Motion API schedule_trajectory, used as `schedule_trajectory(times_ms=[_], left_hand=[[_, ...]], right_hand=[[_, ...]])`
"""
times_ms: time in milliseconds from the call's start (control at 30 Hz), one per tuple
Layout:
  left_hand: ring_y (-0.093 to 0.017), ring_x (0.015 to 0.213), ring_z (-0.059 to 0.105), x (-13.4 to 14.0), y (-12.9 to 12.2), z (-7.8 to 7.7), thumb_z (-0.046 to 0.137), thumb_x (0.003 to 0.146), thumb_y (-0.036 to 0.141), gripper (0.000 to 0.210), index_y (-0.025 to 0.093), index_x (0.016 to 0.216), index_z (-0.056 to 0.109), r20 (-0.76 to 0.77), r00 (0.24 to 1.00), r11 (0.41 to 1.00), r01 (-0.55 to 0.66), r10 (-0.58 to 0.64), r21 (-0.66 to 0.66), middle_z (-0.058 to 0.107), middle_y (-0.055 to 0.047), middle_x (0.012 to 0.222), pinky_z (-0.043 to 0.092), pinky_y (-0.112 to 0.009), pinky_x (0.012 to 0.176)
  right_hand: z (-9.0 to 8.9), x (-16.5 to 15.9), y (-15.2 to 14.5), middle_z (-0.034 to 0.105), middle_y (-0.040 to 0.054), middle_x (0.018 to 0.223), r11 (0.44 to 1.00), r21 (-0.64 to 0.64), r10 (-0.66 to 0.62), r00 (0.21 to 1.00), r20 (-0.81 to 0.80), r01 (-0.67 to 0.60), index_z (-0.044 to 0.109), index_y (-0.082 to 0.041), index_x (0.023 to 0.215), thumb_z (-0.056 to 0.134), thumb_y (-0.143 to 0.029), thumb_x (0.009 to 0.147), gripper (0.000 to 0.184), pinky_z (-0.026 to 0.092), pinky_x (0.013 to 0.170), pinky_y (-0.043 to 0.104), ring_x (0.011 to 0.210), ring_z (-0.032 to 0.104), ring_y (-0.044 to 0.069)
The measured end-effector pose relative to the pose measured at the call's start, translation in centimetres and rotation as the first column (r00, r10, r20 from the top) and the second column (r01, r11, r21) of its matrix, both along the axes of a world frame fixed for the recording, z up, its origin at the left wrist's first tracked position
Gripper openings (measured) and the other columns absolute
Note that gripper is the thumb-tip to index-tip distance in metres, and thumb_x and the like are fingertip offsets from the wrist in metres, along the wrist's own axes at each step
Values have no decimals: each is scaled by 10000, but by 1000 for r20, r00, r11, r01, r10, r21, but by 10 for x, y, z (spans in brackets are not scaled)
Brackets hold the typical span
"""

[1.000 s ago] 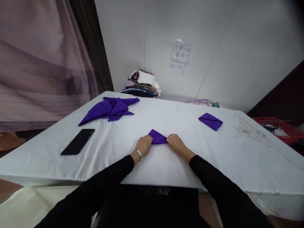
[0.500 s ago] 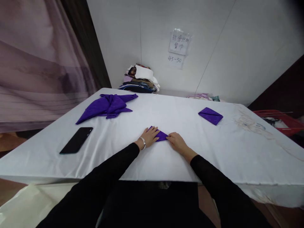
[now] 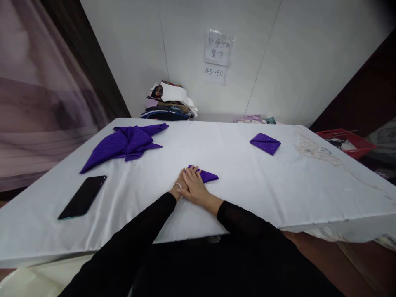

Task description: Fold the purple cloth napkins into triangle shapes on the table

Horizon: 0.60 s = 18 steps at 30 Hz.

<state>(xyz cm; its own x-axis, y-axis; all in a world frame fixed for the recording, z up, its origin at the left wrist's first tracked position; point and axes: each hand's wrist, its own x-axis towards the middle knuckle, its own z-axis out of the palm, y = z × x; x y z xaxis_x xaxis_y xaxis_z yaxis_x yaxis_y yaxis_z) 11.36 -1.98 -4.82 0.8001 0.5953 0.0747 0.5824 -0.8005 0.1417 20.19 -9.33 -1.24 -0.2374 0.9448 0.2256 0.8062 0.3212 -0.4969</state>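
A small purple napkin (image 3: 209, 177), folded to a pointed shape, lies on the white tablecloth (image 3: 247, 198) in front of me. My left hand (image 3: 180, 180) rests on its left part, mostly covered by my other hand; a silver bracelet circles that wrist. On top of it lies my right hand (image 3: 194, 185), flat with fingers stretched out, pressing over the napkin's left side. The napkin's right tip sticks out past my fingers. Farther right, a second folded purple napkin (image 3: 265, 143) lies apart from my hands.
Loose purple cloths (image 3: 123, 142) lie crumpled at the back left, with a black phone (image 3: 83, 197) nearer me. Behind the table sit a pile of folded clothes (image 3: 170, 101) and a wall with a paper sign (image 3: 217, 49). A red basket (image 3: 355, 144) stands off the right edge.
My right hand has let go of the napkin's right tip and moved left onto my left hand. The view has shifted to the right and turned slightly.
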Motion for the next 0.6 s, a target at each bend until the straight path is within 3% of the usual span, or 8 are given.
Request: schedule_trajectory(times_ms=[100, 200, 333, 500, 600], left_hand=[[-302, 1376, 131, 2, 0, 7, 524, 808, 330, 611, 250, 1382, 333, -59, 998, 998, -3, -1, -69, 222, -82, 1500, 66, -511, 1092], [-268, 1387, 94, 4, 0, 12, 425, 858, 350, 564, 273, 1399, 289, -66, 998, 997, -4, -1, -77, 223, -63, 1502, 91, -533, 1083], [-226, 1385, 124, 2, 2, 13, 287, 914, 331, 493, 250, 1401, 283, -15, 1000, 996, -20, 19, -87, 235, -58, 1499, 142, -497, 1085], [-231, 1379, 149, -3, 7, 15, 280, 920, 361, 493, 200, 1384, 315, 38, 985, 977, -163, 170, -135, 216, -78, 1503, 213, -448, 1077], [-250, 1372, 176, -4, 6, 14, 312, 911, 359, 500, 187, 1380, 323, -1, 984, 979, -179, 180, -93, 229, -89, 1497, 195, -479, 1078]], right_hand=[[-8, 13, 2, 143, 153, 1502, 998, -42, -48, 999, -2, 48, 169, -105, 1437, 345, -551, 885, 731, 85, 1091, 491, 1386, 42, 275], [-17, 27, 1, 133, 161, 1502, 983, -94, -159, 987, 10, 159, 155, -95, 1440, 349, -561, 877, 757, 112, 1085, 492, 1383, 67, 288], [-28, 40, -4, 181, 181, 1487, 970, -100, -217, 974, 62, 223, 216, -78, 1424, 335, -597, 864, 773, 116, 1084, 493, 1375, 110, 307], [-32, 44, -9, 222, 198, 1471, 965, -77, -241, 964, 115, 251, 309, -53, 1386, 353, -611, 852, 774, 111, 1086, 486, 1371, 121, 321], [-30, 49, -9, 297, 193, 1443, 964, -59, -253, 962, 99, 260, 380, -71, 1348, 351, -578, 873, 695, 148, 1078, 471, 1352, 198, 313]])
